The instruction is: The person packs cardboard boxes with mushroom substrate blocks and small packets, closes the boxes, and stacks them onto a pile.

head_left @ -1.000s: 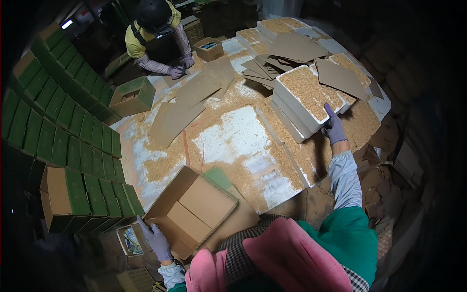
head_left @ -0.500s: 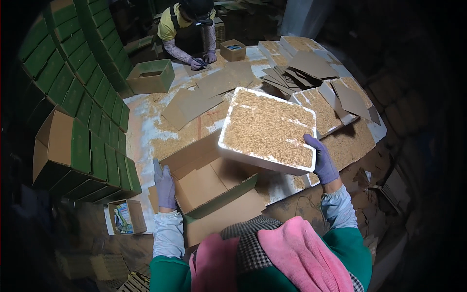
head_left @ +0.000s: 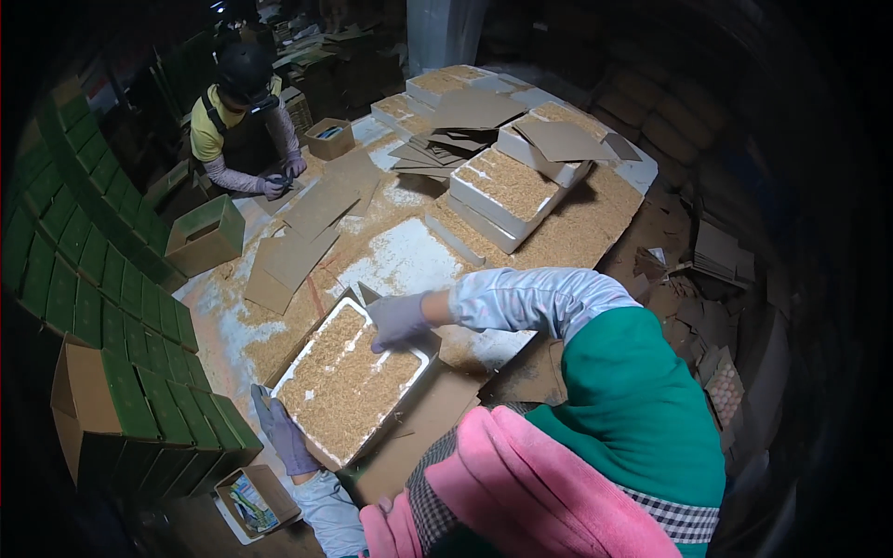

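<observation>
A white foam box (head_left: 346, 383) full of tan husks lies within the walls of an open cardboard box (head_left: 395, 414), its top close to the carton's rim. My right hand (head_left: 398, 321), in a purple glove, reaches across and grips the foam box at its far right end; some of the fingertips are hidden. At the near left end, my left hand (head_left: 286, 435), gloved alike, holds the carton's side with its fingers along the outside. The bottom of the carton is covered by the foam box.
Stacked green cartons (head_left: 139, 391) line the left side. More husk-filled foam boxes (head_left: 507, 191) and loose cardboard sheets (head_left: 296, 256) lie across the husk-strewn table (head_left: 409, 256). A co-worker (head_left: 233, 130) bends over the far left. A small box of packets (head_left: 251, 502) stands at lower left.
The foam box has moved left and down from above the table into the carton, with my right hand on it. My left hand stays at the carton's end. The view has turned right.
</observation>
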Demonstrator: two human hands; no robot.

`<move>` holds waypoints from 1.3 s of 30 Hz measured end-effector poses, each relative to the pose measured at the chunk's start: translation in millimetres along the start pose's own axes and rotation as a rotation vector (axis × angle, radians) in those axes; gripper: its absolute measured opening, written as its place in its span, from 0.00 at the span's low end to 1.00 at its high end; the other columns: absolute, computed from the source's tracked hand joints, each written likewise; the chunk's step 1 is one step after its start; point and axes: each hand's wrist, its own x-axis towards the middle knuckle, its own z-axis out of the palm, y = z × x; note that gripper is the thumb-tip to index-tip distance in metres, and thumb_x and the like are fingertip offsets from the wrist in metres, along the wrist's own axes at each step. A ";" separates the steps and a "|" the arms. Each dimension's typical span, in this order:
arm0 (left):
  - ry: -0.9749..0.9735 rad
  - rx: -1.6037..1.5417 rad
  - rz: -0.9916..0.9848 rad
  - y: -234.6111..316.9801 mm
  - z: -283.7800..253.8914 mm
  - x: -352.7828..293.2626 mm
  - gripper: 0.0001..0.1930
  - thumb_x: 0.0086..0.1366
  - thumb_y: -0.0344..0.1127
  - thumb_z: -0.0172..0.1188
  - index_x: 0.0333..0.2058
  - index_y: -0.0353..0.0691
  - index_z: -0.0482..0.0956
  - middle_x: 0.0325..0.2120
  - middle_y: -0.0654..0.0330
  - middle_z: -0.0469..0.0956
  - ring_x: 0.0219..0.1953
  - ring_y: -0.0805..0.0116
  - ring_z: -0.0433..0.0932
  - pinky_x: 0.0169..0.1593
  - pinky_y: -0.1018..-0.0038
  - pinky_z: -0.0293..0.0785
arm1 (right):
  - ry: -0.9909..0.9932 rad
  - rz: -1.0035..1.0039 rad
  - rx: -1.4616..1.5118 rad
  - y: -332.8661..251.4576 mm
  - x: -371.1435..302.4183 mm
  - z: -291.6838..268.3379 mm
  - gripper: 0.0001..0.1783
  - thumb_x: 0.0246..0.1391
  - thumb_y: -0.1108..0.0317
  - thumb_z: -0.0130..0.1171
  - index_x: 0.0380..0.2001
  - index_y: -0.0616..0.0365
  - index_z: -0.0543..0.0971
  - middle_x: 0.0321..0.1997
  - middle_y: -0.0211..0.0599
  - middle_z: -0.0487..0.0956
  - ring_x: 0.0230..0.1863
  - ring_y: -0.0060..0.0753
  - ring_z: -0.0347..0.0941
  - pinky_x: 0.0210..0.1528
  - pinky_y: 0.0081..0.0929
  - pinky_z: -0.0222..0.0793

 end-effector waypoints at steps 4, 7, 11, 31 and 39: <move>0.025 0.308 0.001 20.0 15.7 -3.8 0.27 0.66 0.29 0.44 0.64 0.29 0.54 0.64 0.50 0.56 0.66 0.59 0.56 0.66 0.70 0.52 | 0.147 -0.125 -0.678 9.0 14.8 51.7 0.27 0.50 0.58 0.59 0.48 0.68 0.70 0.45 0.48 0.77 0.49 0.43 0.74 0.49 0.37 0.71; 0.016 0.478 0.014 17.3 1.8 -6.6 0.27 0.65 0.27 0.44 0.64 0.30 0.54 0.65 0.50 0.56 0.65 0.60 0.56 0.66 0.69 0.52 | 0.473 -0.408 -0.371 29.8 -25.0 24.8 0.26 0.51 0.62 0.57 0.55 0.52 0.69 0.54 0.36 0.72 0.57 0.37 0.68 0.50 0.38 0.71; 0.058 0.302 0.024 8.3 -5.7 -14.4 0.27 0.65 0.26 0.44 0.63 0.30 0.55 0.64 0.50 0.57 0.66 0.59 0.56 0.66 0.69 0.51 | 1.129 0.429 -0.793 210.5 -114.0 -135.0 0.39 0.49 0.65 0.56 0.64 0.57 0.56 0.66 0.51 0.59 0.68 0.55 0.52 0.67 0.47 0.50; 0.201 0.229 0.041 19.1 11.7 -27.6 0.22 0.70 0.34 0.43 0.60 0.28 0.60 0.63 0.46 0.57 0.64 0.55 0.57 0.65 0.69 0.54 | 0.807 -0.478 -0.610 -30.1 -40.2 -27.7 0.41 0.37 0.77 0.60 0.60 0.41 0.69 0.39 0.38 0.69 0.39 0.40 0.69 0.38 0.32 0.70; 0.439 0.726 -0.030 0.3 -215.7 -56.8 0.14 0.58 0.36 0.59 0.41 0.37 0.76 0.37 0.53 0.77 0.39 0.60 0.78 0.43 0.67 0.73 | -0.045 -0.587 -0.343 -77.6 13.4 104.0 0.41 0.44 0.56 0.64 0.62 0.55 0.63 0.39 0.44 0.69 0.39 0.45 0.69 0.39 0.37 0.69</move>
